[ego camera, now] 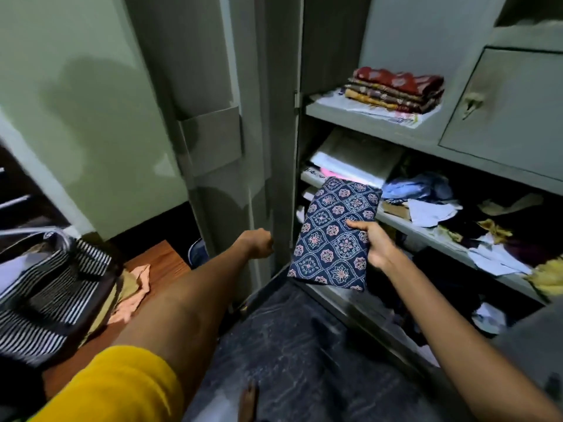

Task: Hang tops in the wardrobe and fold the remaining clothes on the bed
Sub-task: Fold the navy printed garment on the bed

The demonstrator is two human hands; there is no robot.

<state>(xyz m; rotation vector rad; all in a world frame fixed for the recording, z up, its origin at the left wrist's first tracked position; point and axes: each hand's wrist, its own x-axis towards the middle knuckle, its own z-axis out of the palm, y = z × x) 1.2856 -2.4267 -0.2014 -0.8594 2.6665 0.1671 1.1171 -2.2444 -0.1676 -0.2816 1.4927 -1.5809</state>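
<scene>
I'm looking down both arms at the open grey metal wardrobe. My right hand is stretched forward, thumb laid across the top and fingers curled underneath, gripping a folded navy cloth printed with pale floral medallions. The cloth is held tilted, its far end up at the front edge of the wardrobe's middle shelf, just before a stack of flat white packets lying there. Its near end hangs over the dark speckled floor.

My left arm reaches straight out in its yellow sleeve, and the left hand is at the edge of the grey wardrobe door, fingers curled in. From here I cannot tell whether they hold the door edge or nothing at all.

On the upper shelf, far right, sits a neat pile of folded red and mustard patterned fabrics on a sheet of newspaper. To the right of my cloth, the middle shelf is a jumble of blue cloth, white papers and dark garments. Down at near left, a black-and-white striped garment lies heaped beside a peach rag on a brown wooden surface.
</scene>
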